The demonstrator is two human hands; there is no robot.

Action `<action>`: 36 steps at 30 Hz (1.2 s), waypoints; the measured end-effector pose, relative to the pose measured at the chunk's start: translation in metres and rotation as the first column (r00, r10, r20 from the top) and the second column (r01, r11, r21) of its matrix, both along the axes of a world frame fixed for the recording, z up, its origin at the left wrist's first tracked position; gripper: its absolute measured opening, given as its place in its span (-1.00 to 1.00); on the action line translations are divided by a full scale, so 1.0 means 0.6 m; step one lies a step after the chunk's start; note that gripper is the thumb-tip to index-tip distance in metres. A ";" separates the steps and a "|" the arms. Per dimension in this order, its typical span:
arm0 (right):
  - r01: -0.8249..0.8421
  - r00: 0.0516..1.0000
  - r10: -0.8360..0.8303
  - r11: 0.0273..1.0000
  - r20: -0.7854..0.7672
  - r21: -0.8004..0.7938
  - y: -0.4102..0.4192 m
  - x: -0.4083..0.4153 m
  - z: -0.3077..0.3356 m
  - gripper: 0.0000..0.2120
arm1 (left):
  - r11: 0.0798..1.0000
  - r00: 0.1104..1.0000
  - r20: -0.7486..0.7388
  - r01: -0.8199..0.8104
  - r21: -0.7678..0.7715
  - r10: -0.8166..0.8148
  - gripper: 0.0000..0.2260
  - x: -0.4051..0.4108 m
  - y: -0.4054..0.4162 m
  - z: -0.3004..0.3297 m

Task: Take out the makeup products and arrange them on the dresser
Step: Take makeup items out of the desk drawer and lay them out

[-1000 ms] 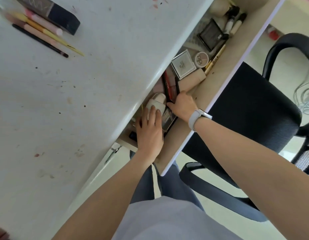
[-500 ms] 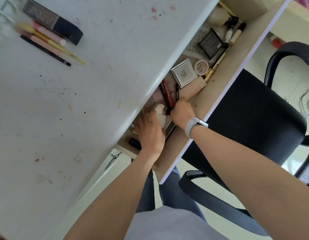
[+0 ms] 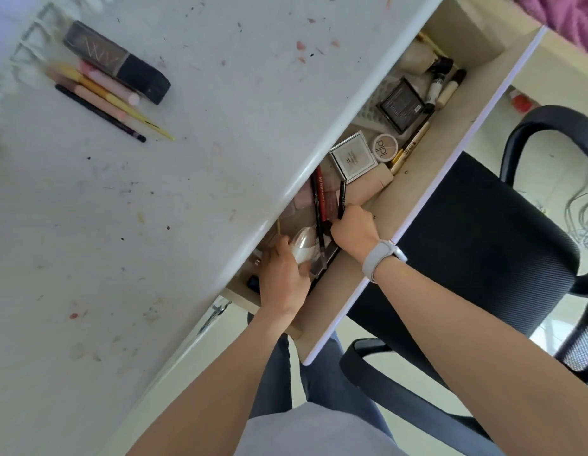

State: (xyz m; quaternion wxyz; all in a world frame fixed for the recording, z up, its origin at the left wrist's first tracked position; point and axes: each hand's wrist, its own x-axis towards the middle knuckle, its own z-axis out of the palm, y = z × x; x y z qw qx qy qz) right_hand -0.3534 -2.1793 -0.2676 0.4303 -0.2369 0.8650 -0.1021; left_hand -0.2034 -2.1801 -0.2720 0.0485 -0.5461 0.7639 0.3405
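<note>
The open drawer [image 3: 427, 205] under the white dresser top [image 3: 154, 209] holds several makeup items. My left hand [image 3: 282, 278] reaches in and holds a pearly white oval case [image 3: 302, 245]. My right hand [image 3: 353, 230] grips thin pencils, a red one [image 3: 320, 195] and a black one [image 3: 342, 199], which stick up from its fist. Further along the drawer lie a white square compact [image 3: 353, 156], a round beige pot [image 3: 385, 147], a beige tube [image 3: 371, 185] and a black square palette [image 3: 403, 105].
On the dresser top at the far left lie a dark rectangular bottle [image 3: 116, 62] and several pencils [image 3: 101, 100]. A black office chair [image 3: 477, 245] stands right of the drawer. The drawer's white front edge [image 3: 414, 212] is beside my right wrist.
My left hand has curled round the pearly case and lifted it slightly. My right hand has closed on the pencils, whose tips now stand clear of the drawer clutter.
</note>
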 end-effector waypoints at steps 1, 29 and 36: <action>0.006 1.000 -0.006 1.000 0.004 -0.020 0.004 -0.003 0.008 -0.91 | 1.000 0.999 -0.029 0.013 -0.005 -0.013 -0.54 0.001 0.001 0.007; 0.086 0.986 0.016 0.804 0.166 -0.588 -0.341 0.023 0.185 -0.73 | 0.810 0.816 -0.352 -0.546 -0.212 0.458 -0.64 0.039 -0.337 0.213; -0.174 0.982 0.182 0.818 -0.039 -0.548 -0.440 0.041 0.160 -0.78 | 0.849 0.859 0.150 -0.430 -0.307 0.490 -0.48 0.139 -0.355 0.120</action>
